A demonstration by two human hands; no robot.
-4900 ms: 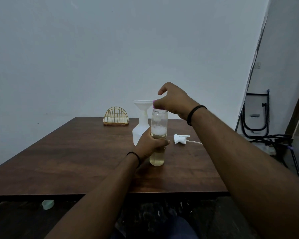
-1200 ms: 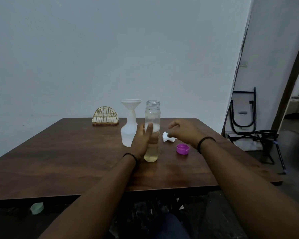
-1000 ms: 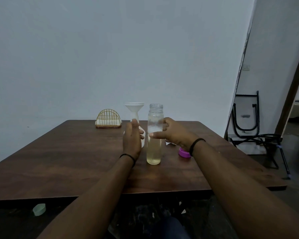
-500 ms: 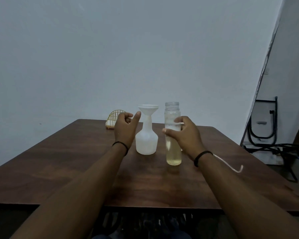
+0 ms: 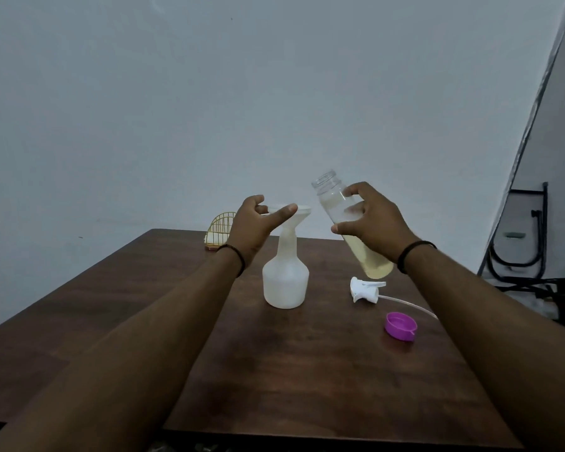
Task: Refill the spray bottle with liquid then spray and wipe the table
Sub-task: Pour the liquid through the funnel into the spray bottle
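A white spray bottle [image 5: 285, 282] stands on the brown table [image 5: 307, 370] with a white funnel [image 5: 299, 212] in its neck. My left hand [image 5: 253, 228] holds the funnel's rim between thumb and fingers. My right hand [image 5: 374, 223] grips a clear uncapped bottle [image 5: 331, 203] of pale yellow liquid, lifted off the table and tilted with its mouth toward the funnel. The white spray head [image 5: 366, 288] with its tube lies on the table to the right. A purple cap [image 5: 401, 325] lies nearer me.
A small gold wire holder [image 5: 221, 230] sits at the table's far edge, behind my left hand. A black folded frame [image 5: 522, 243] leans on the wall at the right, off the table.
My right hand has lifted the clear bottle off the table and tilted it toward the funnel. My left hand has closed on the funnel's rim.
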